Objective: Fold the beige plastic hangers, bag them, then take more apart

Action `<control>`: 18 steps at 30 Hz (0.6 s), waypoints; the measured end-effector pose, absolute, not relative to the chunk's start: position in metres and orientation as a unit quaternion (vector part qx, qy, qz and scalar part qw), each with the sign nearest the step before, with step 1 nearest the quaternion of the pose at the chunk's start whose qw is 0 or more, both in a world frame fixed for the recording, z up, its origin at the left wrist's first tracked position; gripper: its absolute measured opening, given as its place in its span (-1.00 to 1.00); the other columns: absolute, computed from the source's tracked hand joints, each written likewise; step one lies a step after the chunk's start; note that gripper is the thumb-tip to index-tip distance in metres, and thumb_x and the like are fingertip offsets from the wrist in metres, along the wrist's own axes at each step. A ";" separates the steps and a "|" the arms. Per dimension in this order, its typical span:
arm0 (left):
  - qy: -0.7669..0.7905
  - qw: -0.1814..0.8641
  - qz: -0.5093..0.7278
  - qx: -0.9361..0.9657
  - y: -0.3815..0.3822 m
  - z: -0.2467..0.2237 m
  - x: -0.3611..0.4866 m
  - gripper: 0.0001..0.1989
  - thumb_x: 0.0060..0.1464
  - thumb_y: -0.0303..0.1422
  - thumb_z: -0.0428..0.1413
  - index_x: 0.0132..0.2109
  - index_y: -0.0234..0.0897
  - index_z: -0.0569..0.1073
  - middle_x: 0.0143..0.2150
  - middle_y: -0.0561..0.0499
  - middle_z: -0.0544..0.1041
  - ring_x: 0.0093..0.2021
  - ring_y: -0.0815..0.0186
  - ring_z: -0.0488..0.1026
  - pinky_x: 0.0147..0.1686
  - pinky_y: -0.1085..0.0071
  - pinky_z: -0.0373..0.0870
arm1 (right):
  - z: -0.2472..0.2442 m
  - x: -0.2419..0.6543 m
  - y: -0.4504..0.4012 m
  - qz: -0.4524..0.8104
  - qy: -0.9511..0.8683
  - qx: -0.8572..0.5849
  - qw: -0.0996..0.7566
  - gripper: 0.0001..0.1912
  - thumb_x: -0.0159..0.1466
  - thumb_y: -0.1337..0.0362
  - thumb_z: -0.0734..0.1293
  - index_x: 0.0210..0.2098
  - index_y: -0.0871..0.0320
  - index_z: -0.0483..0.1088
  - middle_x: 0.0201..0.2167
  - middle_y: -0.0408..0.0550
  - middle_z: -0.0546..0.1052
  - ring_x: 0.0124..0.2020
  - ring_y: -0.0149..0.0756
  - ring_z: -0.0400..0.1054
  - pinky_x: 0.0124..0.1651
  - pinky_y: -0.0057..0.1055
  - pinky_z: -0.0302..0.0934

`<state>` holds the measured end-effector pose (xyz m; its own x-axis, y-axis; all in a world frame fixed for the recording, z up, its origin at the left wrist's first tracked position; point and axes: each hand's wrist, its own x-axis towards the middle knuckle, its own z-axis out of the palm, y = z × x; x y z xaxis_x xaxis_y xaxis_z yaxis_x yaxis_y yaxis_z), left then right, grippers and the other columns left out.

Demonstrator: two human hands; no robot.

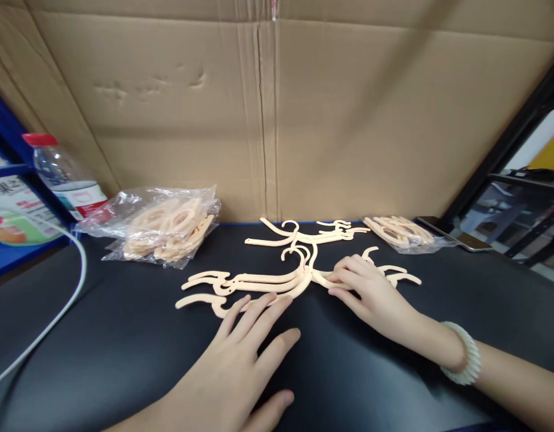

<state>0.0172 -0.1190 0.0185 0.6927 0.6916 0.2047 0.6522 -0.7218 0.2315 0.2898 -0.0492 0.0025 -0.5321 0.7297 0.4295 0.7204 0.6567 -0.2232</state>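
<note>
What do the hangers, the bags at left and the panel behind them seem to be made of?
Hangers: probably plastic, cream and fairly matte; smooth, evenly coloured, moulded-looking curves.
Bags: clear, glossy plastic film, by the wrinkles, bright highlights and see-through sides.
Panel: most likely cardboard, dull brown, with fold lines and dents.

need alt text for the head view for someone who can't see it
A person's right hand touches cream hangers spread across a black table, while the left hand is spread over the nearest one. Farther back are clear bags of cream parts, a bottle at left and a phone at right, before a cardboard wall.
</note>
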 end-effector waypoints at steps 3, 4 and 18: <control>0.349 0.072 0.130 0.925 -0.116 0.010 0.013 -0.47 0.14 -0.29 0.10 0.26 -0.09 0.30 0.36 -0.15 0.20 0.30 -0.21 0.15 0.18 -0.26 0.10 | 0.001 0.291 -0.048 0.015 -0.875 -0.410 0.257 -0.89 0.35 0.34 0.26 -0.19 0.13 0.43 -0.23 -0.01 0.45 -0.20 -0.22 0.30 -0.15 -0.24 0.24; 0.343 0.071 0.139 0.926 -0.115 0.008 0.012 -0.46 0.14 -0.28 0.09 0.27 -0.09 0.29 0.36 -0.15 0.21 0.29 -0.22 0.16 0.18 -0.27 0.11 | 0.001 0.291 -0.048 0.016 -0.875 -0.409 0.257 -0.88 0.35 0.36 0.26 -0.19 0.12 0.44 -0.22 -0.01 0.45 -0.19 -0.21 0.30 -0.15 -0.23 0.25; 0.421 0.029 0.141 0.896 -0.111 0.004 0.011 -0.28 0.22 -0.11 0.03 0.40 -0.20 -0.02 0.39 -0.15 0.12 0.37 -0.13 0.01 0.29 -0.17 -0.13 | -0.016 0.296 -0.044 -0.002 -0.857 -0.457 0.238 -0.51 0.36 0.34 0.10 0.28 0.15 0.15 0.24 0.17 0.30 0.27 -0.02 0.16 0.24 0.10 0.14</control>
